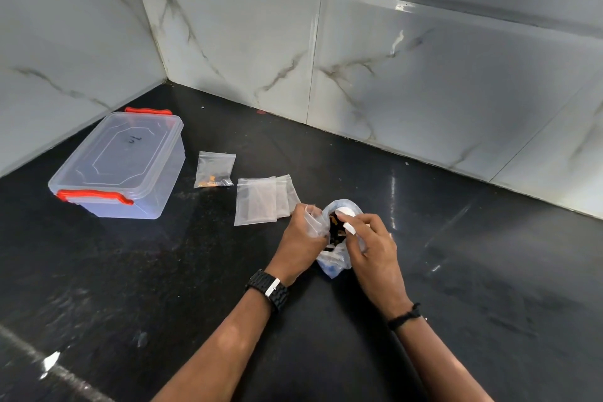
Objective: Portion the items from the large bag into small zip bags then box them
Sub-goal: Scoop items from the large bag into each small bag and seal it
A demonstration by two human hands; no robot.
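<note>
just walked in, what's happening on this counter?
A person is portioning small parts into zip bags. The left hand grips a small zip bag beside the large bag, which the right hand holds at its mouth. One filled zip bag and a few empty zip bags lie on the black counter. The plastic box sits with its lid on.

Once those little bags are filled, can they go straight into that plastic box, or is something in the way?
The lid is in the way: it sits on the box with its red clips down at both ends. The filled bag and empty bags lie beside it, with only bare counter between.
</note>
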